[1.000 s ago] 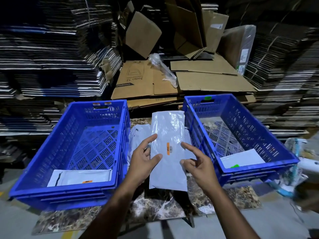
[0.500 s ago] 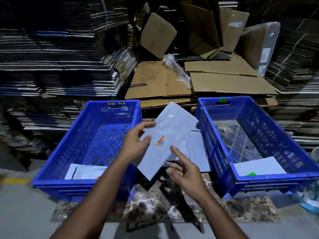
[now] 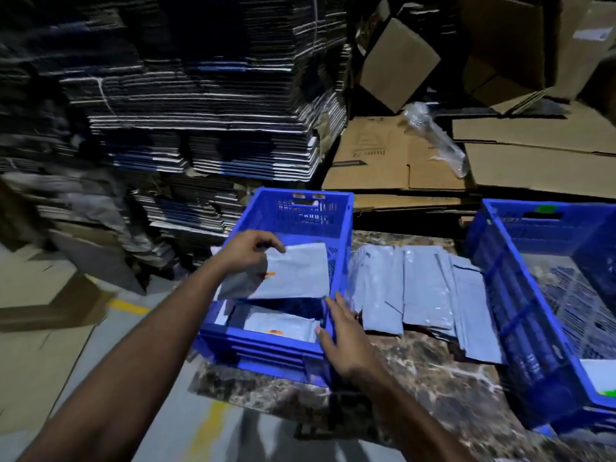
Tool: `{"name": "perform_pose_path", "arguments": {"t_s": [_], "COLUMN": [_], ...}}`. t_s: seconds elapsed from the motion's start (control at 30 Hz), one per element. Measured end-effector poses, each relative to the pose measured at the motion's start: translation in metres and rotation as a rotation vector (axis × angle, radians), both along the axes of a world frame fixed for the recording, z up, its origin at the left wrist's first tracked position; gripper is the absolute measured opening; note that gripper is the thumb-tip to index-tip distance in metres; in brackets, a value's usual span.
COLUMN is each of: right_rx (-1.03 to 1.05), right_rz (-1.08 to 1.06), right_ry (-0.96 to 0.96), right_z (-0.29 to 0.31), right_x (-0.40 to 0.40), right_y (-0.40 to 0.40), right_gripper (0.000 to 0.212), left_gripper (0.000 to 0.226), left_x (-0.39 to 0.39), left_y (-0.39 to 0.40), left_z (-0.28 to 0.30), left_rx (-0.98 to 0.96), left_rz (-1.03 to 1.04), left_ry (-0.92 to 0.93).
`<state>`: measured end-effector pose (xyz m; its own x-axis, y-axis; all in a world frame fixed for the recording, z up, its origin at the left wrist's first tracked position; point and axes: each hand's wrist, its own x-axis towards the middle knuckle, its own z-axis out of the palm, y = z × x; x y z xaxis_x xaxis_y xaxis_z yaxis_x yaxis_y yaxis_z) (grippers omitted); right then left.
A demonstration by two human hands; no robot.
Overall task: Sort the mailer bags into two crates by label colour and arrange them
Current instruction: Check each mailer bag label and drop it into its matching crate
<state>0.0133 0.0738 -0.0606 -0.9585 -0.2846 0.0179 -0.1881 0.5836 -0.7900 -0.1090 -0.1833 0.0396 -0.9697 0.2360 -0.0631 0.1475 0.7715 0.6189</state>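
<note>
My left hand (image 3: pixel 248 253) grips a grey mailer bag (image 3: pixel 293 273) with an orange label by its left edge and holds it flat above the inside of the left blue crate (image 3: pixel 301 208). Below it in that crate lies another orange-labelled mailer (image 3: pixel 281 323). My right hand (image 3: pixel 346 335) rests with straight fingers on the crate's near right corner and holds nothing. A spread pile of grey mailers (image 3: pixel 423 291) lies on the marble table between the two crates. The right blue crate (image 3: pixel 506 295) holds a white mailer with a green label (image 3: pixel 605 378) at its near end.
The marble-patterned table (image 3: pixel 416 378) carries both crates. Stacks of flattened cartons (image 3: pixel 200 111) rise behind and to the left. Brown cardboard sheets (image 3: pixel 400 161) and a plastic-wrapped roll (image 3: pixel 433 135) lie behind the table. A yellow floor line (image 3: pixel 128 306) runs at the left.
My left hand has carried the orange-labelled mailer from above the table leftward into the left crate. My right hand let go of it and moved to the crate's corner. The view turned left.
</note>
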Motion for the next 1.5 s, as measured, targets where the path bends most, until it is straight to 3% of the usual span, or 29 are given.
{"name": "perform_pose_path", "arguments": {"t_s": [0.33,0.47,0.63,0.8,0.97,1.2,1.4,1.5], "right_rx": [0.060,0.084,-0.009,0.056,0.213,0.532,0.329,0.202], "right_rz": [-0.065,-0.075,-0.139,-0.451,-0.668,-0.659,-0.736,-0.780], "right_ry": [-0.003,0.006,0.055,0.044,0.043,-0.194,-0.183,-0.192], "right_z": [-0.013,-0.013,-0.025,-0.048,-0.072,-0.077,-0.082,-0.085], "right_x": [-0.002,-0.002,-0.010,-0.029,-0.046,-0.062,-0.072,-0.069], "right_y": [-0.017,-0.017,0.018,0.101,0.176,0.230,0.241,0.246], "right_gripper": [0.065,0.064,0.060,0.049,0.033,0.032,0.017,0.025], "left_gripper": [0.059,0.053,0.034,0.061,0.076,0.074,0.074,0.075], "left_x": [-0.004,-0.004,-0.003,0.019,0.037,0.046,0.045,0.045], "left_y": [-0.027,-0.017,0.028,0.102,0.157,0.174,0.175,0.176], "left_z": [-0.124,-0.119,-0.093,-0.089,-0.106,-0.104,-0.105,-0.106], "left_rx": [-0.210,-0.181,-0.065,0.053,-0.124,-0.346,-0.375,-0.389], "left_rz": [-0.187,-0.153,-0.110,-0.099,-0.136,-0.071,-0.056,-0.058], "left_ry": [-0.462,-0.505,-0.231,0.085,0.092,0.138,0.165,0.186]}}
